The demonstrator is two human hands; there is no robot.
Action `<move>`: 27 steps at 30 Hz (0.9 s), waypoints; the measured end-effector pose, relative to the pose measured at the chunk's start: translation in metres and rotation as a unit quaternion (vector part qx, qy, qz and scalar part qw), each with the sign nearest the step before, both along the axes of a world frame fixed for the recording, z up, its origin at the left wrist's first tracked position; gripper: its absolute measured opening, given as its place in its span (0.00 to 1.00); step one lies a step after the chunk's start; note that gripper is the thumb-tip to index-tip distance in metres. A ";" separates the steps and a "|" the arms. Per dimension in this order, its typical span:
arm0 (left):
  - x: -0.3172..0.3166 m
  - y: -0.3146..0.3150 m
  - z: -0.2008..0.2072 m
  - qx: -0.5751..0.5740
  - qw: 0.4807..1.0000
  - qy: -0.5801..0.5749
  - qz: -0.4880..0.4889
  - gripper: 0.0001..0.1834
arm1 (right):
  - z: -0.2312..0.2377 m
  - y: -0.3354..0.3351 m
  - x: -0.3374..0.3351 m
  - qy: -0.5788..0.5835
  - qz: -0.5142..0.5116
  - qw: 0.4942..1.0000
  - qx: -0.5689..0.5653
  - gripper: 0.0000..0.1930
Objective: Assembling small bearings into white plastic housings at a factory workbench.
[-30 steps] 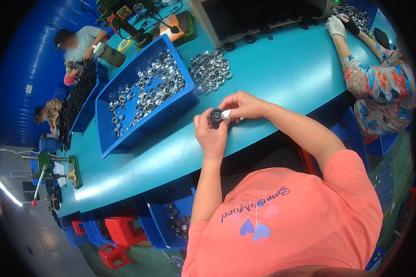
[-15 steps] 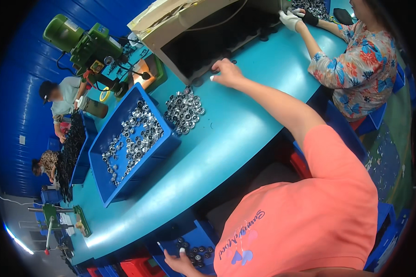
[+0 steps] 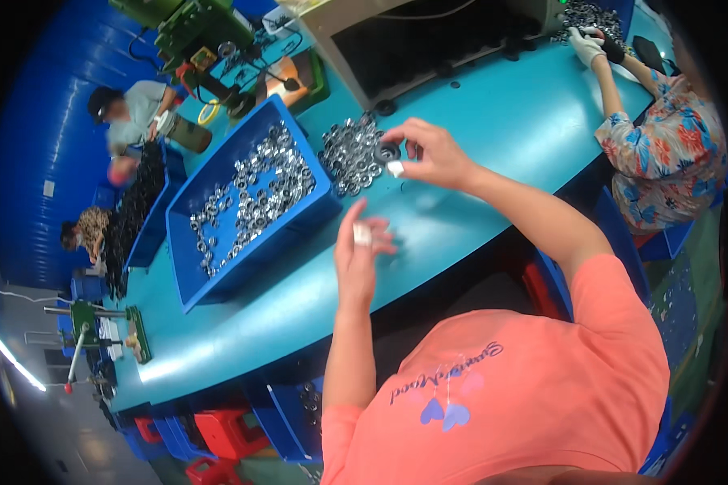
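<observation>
My right hand [image 3: 435,158] pinches a black wheel-like ring [image 3: 387,153] between thumb and fingertips, above the right edge of a pile of shiny metal caps [image 3: 344,149]. White tape wraps the thumb of that hand. My left hand [image 3: 361,252] is raised over the near part of the table, its fingers apart and nothing visible in them; one finger also has white tape. Left of the pile stands a blue bin [image 3: 295,224] with many similar shiny round parts [image 3: 271,174] scattered in it. Another black ring [image 3: 386,107] lies on the table beyond the pile.
A box-like machine with a dark opening [image 3: 429,48] stands at the back of the turquoise table [image 3: 493,121]. A green press [image 3: 194,40] is at the back left. At right a co-worker [image 3: 663,153] in gloves handles small parts. Below the table edge are blue bins and red stools [image 3: 226,432].
My right hand has drawn back from the machine's opening to the pile, now with a black ring in its fingers. My left hand has risen from the low bin to above the table.
</observation>
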State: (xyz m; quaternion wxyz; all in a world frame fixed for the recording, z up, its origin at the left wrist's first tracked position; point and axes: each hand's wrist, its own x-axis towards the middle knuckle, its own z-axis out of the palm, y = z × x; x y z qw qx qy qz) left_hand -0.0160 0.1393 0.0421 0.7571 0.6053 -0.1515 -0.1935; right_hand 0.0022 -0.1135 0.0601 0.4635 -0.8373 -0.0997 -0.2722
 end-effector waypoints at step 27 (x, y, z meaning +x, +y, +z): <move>0.038 0.007 -0.057 -0.296 0.930 0.205 -0.074 0.23 | -0.083 -0.012 0.085 0.173 -0.167 0.953 -0.185 0.18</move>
